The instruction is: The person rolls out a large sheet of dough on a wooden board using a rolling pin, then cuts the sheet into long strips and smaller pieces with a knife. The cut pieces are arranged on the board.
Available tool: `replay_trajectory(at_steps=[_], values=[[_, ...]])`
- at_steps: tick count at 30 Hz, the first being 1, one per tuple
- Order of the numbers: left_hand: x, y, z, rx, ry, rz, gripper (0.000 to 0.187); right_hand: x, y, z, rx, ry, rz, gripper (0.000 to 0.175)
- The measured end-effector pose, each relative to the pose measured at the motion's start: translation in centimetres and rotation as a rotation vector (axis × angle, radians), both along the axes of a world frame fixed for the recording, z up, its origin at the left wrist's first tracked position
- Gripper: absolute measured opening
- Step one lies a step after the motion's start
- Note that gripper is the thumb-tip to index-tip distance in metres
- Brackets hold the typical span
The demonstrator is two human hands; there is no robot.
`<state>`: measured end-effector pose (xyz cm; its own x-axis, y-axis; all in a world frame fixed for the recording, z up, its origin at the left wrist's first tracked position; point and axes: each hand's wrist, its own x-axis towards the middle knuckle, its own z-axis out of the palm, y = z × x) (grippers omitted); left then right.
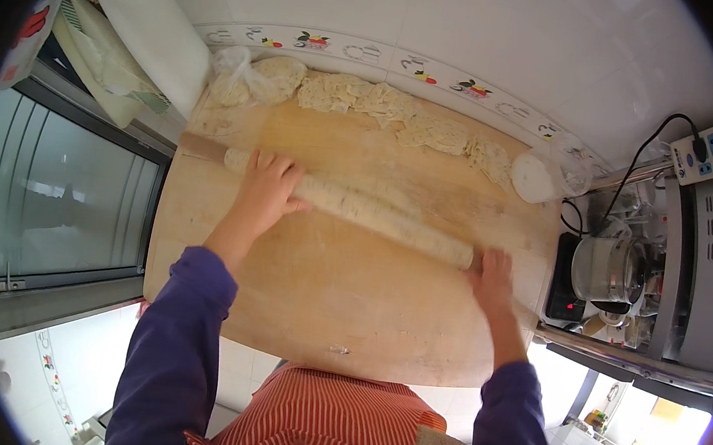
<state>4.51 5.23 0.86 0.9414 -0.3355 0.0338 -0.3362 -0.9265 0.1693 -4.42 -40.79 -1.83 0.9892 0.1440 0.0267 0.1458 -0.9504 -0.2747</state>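
Note:
A long wooden rolling pin [203,147] lies slantwise across the wooden board [349,304], its left end farther from me. Around it is wound a sheet of pale, dark-flecked dough [388,220], leaving both pin ends bare. My left hand [269,186] grips the wrapped part near its left end, fingers over the top and thumb on the near side. At the other end, my right hand [493,277] is closed around the bare wood just beyond the dough. The right hand and the roll look slightly blurred.
Along the board's far edge lie heaps of cut dough sheets [348,95], a dough lump [278,76] beside a plastic bag [232,75], and a round white piece [532,176]. A glass pot [607,270] and a power strip [712,152] stand right; a glass-fronted cabinet [66,191] borders the left.

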Motion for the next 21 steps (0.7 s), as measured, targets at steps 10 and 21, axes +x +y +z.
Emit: replay_trajectory(at_steps=[10, 21], values=[[-14.2, 1.5, -0.2, -0.012, 0.06, -0.257, 0.086, -3.5, 5.8, 3.2, 0.45, 0.054, -0.024, 0.019], [-21.5, 3.1, 0.6, 0.173, -0.187, -0.104, 0.043, 9.4, 18.7, 1.0, 0.055, 0.497, 0.236, 0.032]])
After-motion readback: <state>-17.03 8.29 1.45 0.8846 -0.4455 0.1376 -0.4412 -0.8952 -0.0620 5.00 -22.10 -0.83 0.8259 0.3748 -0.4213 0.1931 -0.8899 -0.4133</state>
